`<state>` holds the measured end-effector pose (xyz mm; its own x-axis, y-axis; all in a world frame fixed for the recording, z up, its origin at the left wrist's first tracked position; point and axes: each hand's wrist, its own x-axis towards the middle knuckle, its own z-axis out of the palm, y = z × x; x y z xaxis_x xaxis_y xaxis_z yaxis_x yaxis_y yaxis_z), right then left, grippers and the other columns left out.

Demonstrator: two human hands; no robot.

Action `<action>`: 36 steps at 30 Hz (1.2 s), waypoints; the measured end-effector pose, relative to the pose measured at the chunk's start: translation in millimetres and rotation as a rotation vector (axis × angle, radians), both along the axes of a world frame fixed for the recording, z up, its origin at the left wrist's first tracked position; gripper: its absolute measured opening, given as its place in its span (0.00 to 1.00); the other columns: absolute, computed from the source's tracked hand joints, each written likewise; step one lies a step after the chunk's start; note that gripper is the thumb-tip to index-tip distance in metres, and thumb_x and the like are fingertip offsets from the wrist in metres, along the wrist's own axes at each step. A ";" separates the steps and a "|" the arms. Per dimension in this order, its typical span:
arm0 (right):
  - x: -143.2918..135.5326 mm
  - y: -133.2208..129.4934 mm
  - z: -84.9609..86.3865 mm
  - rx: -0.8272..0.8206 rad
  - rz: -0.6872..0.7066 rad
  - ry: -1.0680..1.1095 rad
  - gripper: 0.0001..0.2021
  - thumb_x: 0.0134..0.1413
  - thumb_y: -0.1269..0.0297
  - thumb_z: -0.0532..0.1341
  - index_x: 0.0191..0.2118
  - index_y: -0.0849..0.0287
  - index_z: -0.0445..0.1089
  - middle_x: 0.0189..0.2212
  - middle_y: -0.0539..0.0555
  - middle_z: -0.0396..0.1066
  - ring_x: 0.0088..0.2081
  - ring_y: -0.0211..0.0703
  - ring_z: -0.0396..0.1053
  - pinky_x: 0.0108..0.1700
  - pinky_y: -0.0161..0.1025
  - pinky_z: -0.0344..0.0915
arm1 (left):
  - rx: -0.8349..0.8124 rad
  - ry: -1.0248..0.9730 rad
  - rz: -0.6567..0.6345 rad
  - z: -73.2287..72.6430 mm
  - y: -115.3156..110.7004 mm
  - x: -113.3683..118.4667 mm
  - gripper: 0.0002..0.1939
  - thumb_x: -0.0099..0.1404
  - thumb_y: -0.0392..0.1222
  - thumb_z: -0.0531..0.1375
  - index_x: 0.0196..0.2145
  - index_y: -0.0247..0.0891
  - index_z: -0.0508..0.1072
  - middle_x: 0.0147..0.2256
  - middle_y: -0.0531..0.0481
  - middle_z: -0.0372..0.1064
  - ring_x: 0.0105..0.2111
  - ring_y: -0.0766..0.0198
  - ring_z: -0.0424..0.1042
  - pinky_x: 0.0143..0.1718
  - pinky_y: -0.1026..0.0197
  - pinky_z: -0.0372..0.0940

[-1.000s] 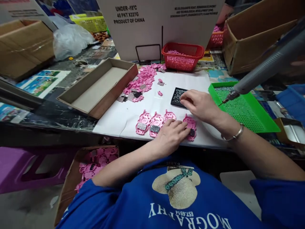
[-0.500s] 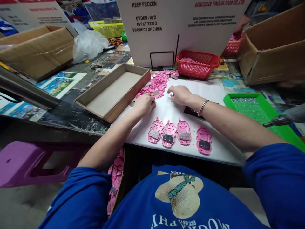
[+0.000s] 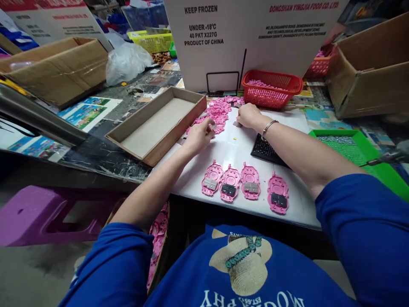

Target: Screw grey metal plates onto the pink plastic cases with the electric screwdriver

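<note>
White sheet (image 3: 188, 175) on dark worktable (image 3: 96, 147), red basket (image 3: 271, 97) at back. 4 pink casings (image 3: 250, 175) in row near front edge. Left hand (image 3: 200, 135) beside pink heap (image 3: 220, 109), fingertips clamped on small grey piece (image 3: 213, 126). Right hand (image 3: 251, 116) just beside grey scrap (image 3: 237, 124); cannot tell if fingers grip it.

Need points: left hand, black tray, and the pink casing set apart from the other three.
Left hand (image 3: 198, 137): head view, back of the hand.
Black tray (image 3: 267, 159): head view, near rim.
Pink casing (image 3: 278, 186): head view, upper pink face.
</note>
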<state>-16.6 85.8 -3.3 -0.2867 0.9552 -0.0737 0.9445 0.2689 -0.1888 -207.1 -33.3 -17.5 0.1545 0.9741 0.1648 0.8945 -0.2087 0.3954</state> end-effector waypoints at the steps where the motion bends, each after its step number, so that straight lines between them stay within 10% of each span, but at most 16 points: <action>1: 3.0 -2.9 3.4 0.008 0.001 0.031 0.12 0.56 0.66 0.64 0.43 0.69 0.77 0.42 0.68 0.76 0.51 0.58 0.71 0.55 0.50 0.66 | 0.009 -0.045 0.010 0.8 4.5 0.0 0.20 0.68 0.33 0.55 0.57 0.32 0.71 0.41 0.44 0.78 0.39 0.61 0.75 0.43 0.63 0.65; 12: 65.2 -99.9 50.7 -0.444 0.004 0.906 0.08 0.54 0.63 0.64 0.29 0.61 0.69 0.31 0.55 0.74 0.22 0.30 0.56 0.23 0.34 0.52 | -0.112 0.059 0.083 0.9 48.3 16.7 0.05 0.57 0.37 0.68 0.33 0.34 0.79 0.36 0.43 0.77 0.43 0.52 0.73 0.47 0.58 0.65; 22: 138.9 -187.0 48.4 -0.365 -0.204 1.137 0.08 0.52 0.62 0.66 0.31 0.61 0.72 0.29 0.52 0.74 0.20 0.29 0.61 0.20 0.31 0.57 | -0.161 0.009 0.090 20.7 37.2 26.3 0.08 0.58 0.35 0.66 0.27 0.37 0.70 0.29 0.46 0.72 0.38 0.55 0.73 0.42 0.56 0.66; 29: 161.1 -229.6 32.5 -0.344 -0.235 1.341 0.13 0.53 0.60 0.68 0.42 0.61 0.74 0.31 0.51 0.75 0.19 0.26 0.60 0.18 0.28 0.55 | -0.510 -1.003 -0.225 37.9 -26.1 69.3 0.12 0.59 0.43 0.67 0.30 0.36 0.66 0.29 0.49 0.73 0.21 0.71 0.66 0.25 0.65 0.62; 36: 138.0 -248.6 15.8 -0.274 -0.203 1.525 0.15 0.52 0.55 0.70 0.40 0.59 0.73 0.28 0.46 0.72 0.17 0.25 0.60 0.18 0.27 0.57 | -0.796 -1.314 -0.347 27.6 -112.0 134.3 0.22 0.58 0.52 0.70 0.43 0.34 0.74 0.28 0.54 0.70 0.19 0.74 0.64 0.19 0.69 0.55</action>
<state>121.4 -162.8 12.5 -0.1226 0.9923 -0.0161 -0.1628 -0.0362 -0.9860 -72.8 -145.4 10.1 0.5469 0.8219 -0.1595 -0.1940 0.3098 0.9308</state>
